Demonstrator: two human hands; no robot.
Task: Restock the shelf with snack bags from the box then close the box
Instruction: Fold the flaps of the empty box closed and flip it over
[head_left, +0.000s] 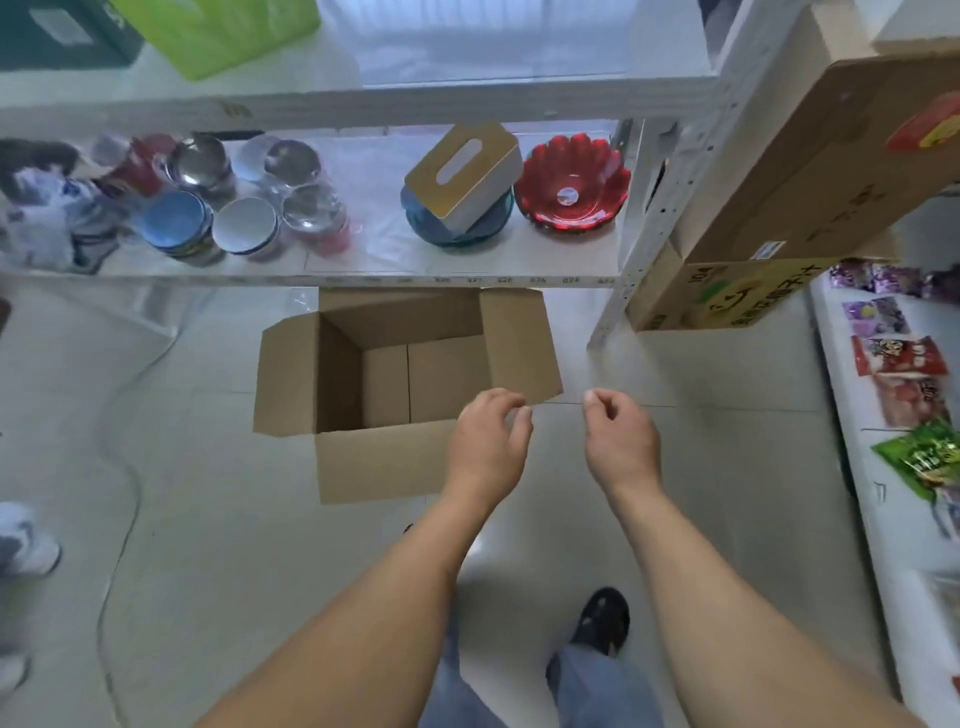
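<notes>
Fingers hang loosely curled, holding nothing, on my left hand (488, 436) and right hand (618, 436) above the tiled floor (208, 519), beside the open box (384, 457).

Pale glossy floor tiles (727, 467) caught soft daylight. A white metal rack (649, 218) stood ahead (its boards wrapped in clear plastic), with bowls (208, 208) crowding its left end.
</notes>
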